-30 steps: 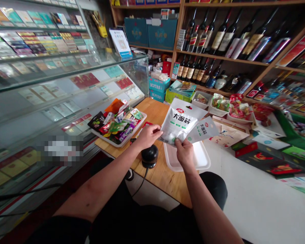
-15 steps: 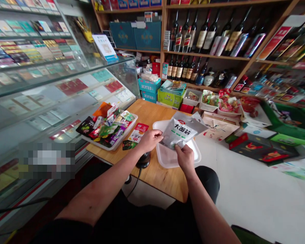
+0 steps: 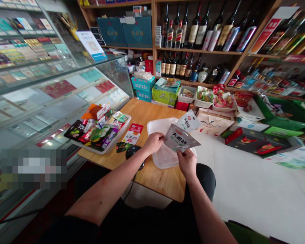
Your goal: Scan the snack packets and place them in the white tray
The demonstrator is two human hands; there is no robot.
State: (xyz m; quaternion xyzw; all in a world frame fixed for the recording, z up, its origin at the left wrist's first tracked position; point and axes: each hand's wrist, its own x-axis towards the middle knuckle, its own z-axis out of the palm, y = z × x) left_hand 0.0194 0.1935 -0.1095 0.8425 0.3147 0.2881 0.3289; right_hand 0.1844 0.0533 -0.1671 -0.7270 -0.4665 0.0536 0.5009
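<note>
Both hands pinch one grey-white snack pouch printed with the black characters 大面筋 under a small red logo: the left hand grips its left edge, the right hand its lower edge, fingers closed on the film. The pouch hangs tilted just above an otherwise bare white plastic tray on the wooden counter. A second white pouch with the same red logo stands tilted at the tray's far edge. Left of the tray lie a red-and-white packet, a small dark packet and a black round scanner with its cord. Farther left, another white tray is heaped with mixed colourful snack sachets, too many to count. Behind the counter, blue cartons read "BC3T0.0" or similar, blurred; wine bottles fill the shelves.
</note>
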